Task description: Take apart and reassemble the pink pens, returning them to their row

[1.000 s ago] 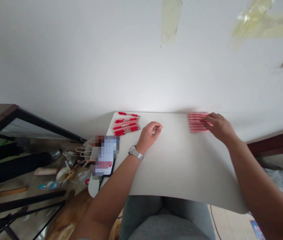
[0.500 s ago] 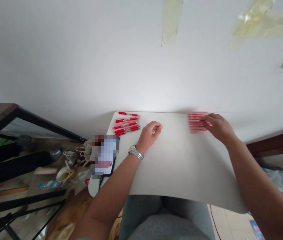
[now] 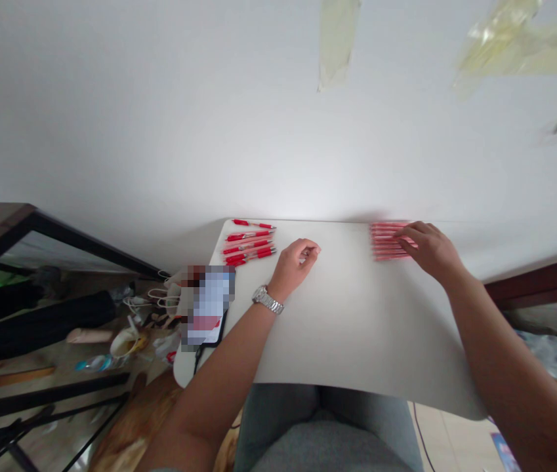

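Right hand (image 3: 430, 249) a touch farther left over the pink pens (image 3: 387, 241) than before.

Lighting is soft, even daylight; the plain white wall (image 3: 209, 118) reads bright without hard glare. A faint shadow lies along the far edge of the white rectangular tabletop (image 3: 347, 314). Wide-angle distortion bows the edges of the frame. The row of pink pens (image 3: 385, 240) is blurred; a pixelated patch covers the dark phone (image 3: 208, 307).
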Tool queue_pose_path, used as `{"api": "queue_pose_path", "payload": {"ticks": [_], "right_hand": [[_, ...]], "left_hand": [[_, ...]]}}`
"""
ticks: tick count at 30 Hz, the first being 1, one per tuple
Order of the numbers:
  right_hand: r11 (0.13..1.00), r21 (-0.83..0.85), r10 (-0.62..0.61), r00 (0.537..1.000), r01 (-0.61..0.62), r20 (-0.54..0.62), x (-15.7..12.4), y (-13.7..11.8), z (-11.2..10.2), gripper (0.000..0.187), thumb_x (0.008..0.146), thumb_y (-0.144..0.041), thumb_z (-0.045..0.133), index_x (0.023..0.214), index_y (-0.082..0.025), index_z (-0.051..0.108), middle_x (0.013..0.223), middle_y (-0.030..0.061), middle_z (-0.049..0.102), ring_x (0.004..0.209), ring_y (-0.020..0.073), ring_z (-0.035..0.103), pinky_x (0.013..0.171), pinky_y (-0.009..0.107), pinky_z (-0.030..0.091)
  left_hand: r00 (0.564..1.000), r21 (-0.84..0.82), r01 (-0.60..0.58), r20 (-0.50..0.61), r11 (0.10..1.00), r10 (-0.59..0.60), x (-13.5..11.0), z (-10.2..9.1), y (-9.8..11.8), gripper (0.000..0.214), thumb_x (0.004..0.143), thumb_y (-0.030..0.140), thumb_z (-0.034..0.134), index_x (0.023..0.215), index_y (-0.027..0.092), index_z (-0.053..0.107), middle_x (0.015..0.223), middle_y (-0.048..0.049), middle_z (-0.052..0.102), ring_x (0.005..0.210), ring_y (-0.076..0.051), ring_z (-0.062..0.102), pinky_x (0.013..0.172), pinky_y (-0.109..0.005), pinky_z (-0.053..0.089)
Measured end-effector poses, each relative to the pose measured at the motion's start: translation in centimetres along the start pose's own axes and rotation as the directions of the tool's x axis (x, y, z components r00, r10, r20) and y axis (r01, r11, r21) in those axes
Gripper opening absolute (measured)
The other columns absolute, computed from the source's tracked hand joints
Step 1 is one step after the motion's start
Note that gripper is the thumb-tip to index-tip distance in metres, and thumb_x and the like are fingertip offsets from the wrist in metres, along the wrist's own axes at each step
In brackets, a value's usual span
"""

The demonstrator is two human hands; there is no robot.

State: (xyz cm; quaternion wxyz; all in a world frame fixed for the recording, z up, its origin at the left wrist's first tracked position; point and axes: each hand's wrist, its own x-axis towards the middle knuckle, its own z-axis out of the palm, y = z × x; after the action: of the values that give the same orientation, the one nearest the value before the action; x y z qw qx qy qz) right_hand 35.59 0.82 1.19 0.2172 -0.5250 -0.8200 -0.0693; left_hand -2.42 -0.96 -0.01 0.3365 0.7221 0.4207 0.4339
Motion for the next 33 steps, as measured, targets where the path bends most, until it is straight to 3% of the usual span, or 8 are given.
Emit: {"api": "queue_pose_path", "payload": {"ticks": [8, 13, 21, 33], "right_hand": [[0.998, 0.016, 0.064, 0.997, -0.063, -0.039, -0.1, -0.5, -0.9, 0.023, 0.1, -0.035, 0.056, 0.107, -0.025, 0.075, 0.106, 0.0103, 0.072, 0.094, 0.0283, 0.066, 0.079, 0.041, 0.051], [0.979, 0.148, 0.149, 0.988, -0.143, -0.033, 0.2, -2.3, -1.6, 0.02, 0.099, -0.037, 0.058, 0.099, -0.024, 0.074, 0.095, 0.0072, 0.072, 0.08, 0.0223, 0.066, 0.07, 0.036, 0.051], [0.983, 0.148, 0.113, 0.992, -0.104, -0.058, 0.9, -3.9, -0.1, 0.019, 0.099, -0.033, 0.056, 0.101, -0.023, 0.072, 0.097, 0.0094, 0.072, 0.087, 0.0251, 0.066, 0.075, 0.038, 0.053], [0.911, 0.405, 0.037, 0.992, -0.084, 0.122, 2.8, -11.1, 2.5, 0.022, 0.103, -0.038, 0.054, 0.094, -0.023, 0.067, 0.088, 0.0067, 0.067, 0.076, 0.0204, 0.062, 0.069, 0.034, 0.047]], "left_hand": [[0.999, 0.019, 0.011, -0.031, 1.0, -0.011, 0.0, -0.1, 0.1, 0.019, 0.102, 0.036, 0.057, 0.098, 0.021, 0.068, 0.1, -0.0055, 0.073, 0.09, -0.016, 0.07, 0.084, -0.028, 0.06], [0.997, 0.04, 0.02, -0.081, 0.999, -0.016, 0.1, 0.0, -0.3, 0.016, 0.102, 0.033, 0.058, 0.099, 0.021, 0.067, 0.098, -0.0046, 0.074, 0.088, -0.015, 0.07, 0.084, -0.028, 0.059], [0.992, 0.029, 0.059, -0.115, 0.998, -0.055, 0.2, 0.0, -0.6, 0.016, 0.101, 0.034, 0.06, 0.098, 0.021, 0.067, 0.098, -0.005, 0.076, 0.086, -0.016, 0.072, 0.081, -0.028, 0.059], [0.989, 0.008, 0.063, -0.136, 0.998, -0.062, 0.5, -0.1, -1.2, 0.02, 0.101, 0.038, 0.059, 0.097, 0.021, 0.068, 0.097, -0.0053, 0.076, 0.09, -0.017, 0.072, 0.086, -0.03, 0.059]]}}
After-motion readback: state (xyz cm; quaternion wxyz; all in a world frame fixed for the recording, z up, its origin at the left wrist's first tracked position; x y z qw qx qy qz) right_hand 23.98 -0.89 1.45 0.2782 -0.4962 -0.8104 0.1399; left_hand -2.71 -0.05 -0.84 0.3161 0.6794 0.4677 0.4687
